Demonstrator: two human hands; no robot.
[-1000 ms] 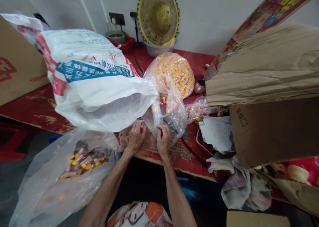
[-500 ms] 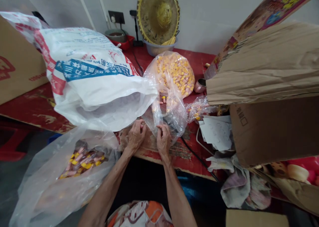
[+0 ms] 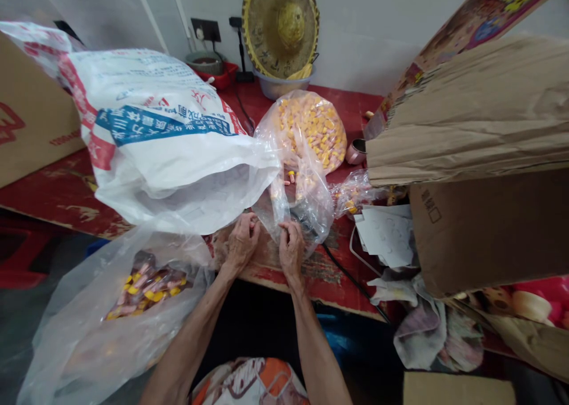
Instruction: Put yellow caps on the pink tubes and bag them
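A clear plastic bag [image 3: 335, 129] full of small pink and yellow pieces lies on the red table, its loose mouth spread toward me. My right hand [image 3: 291, 248] is closed, thumb and fingers pinching the near edge of that mouth. At the mouth's left corner, my left hand [image 3: 242, 242] is curled closed with its fingertips on the plastic; the exact grip is partly hidden. Just beyond my left hand is the open end of a big white printed sack [image 3: 178, 156]. Several pink and yellow pieces [image 3: 291, 177] show inside the clear bag near its neck.
Another plastic bag [image 3: 93, 334] with similar pieces hangs at the table's front left. Cardboard boxes [image 3: 489, 233] crowd the right, beside papers [image 3: 386, 236] and rags [image 3: 420, 331]. A pink cup [image 3: 356, 152] and a straw hat [image 3: 281, 28] stand farther back. A black cable [image 3: 351, 277] crosses the edge.
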